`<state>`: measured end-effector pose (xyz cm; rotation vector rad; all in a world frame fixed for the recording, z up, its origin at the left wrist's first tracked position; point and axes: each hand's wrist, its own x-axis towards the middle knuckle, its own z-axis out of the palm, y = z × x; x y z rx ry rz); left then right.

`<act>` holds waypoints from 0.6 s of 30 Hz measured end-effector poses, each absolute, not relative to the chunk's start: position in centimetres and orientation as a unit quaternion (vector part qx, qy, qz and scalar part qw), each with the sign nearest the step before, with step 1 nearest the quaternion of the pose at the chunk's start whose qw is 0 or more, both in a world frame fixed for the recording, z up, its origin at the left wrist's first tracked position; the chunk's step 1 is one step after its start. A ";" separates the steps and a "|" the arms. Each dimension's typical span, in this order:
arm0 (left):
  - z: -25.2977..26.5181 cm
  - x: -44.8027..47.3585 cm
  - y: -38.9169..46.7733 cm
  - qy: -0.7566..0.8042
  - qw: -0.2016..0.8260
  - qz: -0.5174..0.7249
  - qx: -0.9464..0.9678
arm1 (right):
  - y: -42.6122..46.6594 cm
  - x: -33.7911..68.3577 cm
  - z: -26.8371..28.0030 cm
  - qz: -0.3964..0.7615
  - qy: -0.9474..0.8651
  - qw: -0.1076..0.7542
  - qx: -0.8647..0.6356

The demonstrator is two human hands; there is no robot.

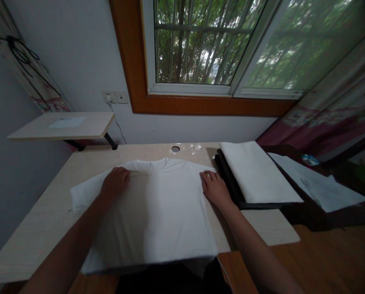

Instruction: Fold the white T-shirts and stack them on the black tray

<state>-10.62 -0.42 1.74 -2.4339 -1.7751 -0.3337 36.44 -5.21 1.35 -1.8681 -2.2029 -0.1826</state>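
Note:
A white T-shirt lies spread over the desk, its collar toward the window and its hem hanging over the near edge. My left hand is at the shirt's left shoulder beside the collar, fingers curled down and closed on the fabric; the fingertips are partly hidden. Shadowed creases run down the shirt from there. At the shirt's right edge, below the sleeve, my right hand rests with its fingers stretched and slightly apart. Its fingertips touch the cloth.
Right of the shirt, a white sheet-like piece lies on a black folded item. A raised shelf stands at the desk's back left. Papers lie on a dark surface at right. The desk meets the window wall.

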 end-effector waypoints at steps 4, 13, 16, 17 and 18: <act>0.5 -7.5 -0.5 -0.609 0.062 -0.146 -0.778 | -4.1 35.8 1.7 -0.059 -0.750 0.117 -0.648; -0.1 -5.8 1.3 -0.626 0.077 -0.168 -0.757 | 0.3 25.7 2.9 0.012 -0.814 0.196 -0.546; 0.2 -5.4 1.6 -0.611 0.060 -0.147 -0.776 | 1.9 22.3 2.4 0.016 -0.837 0.209 -0.506; 0.2 -5.3 1.7 -0.607 0.052 -0.139 -0.781 | 2.4 21.5 2.1 0.016 -0.845 0.206 -0.493; 0.3 -5.2 1.7 -0.604 0.045 -0.134 -0.784 | 2.8 20.9 1.9 0.014 -0.853 0.202 -0.482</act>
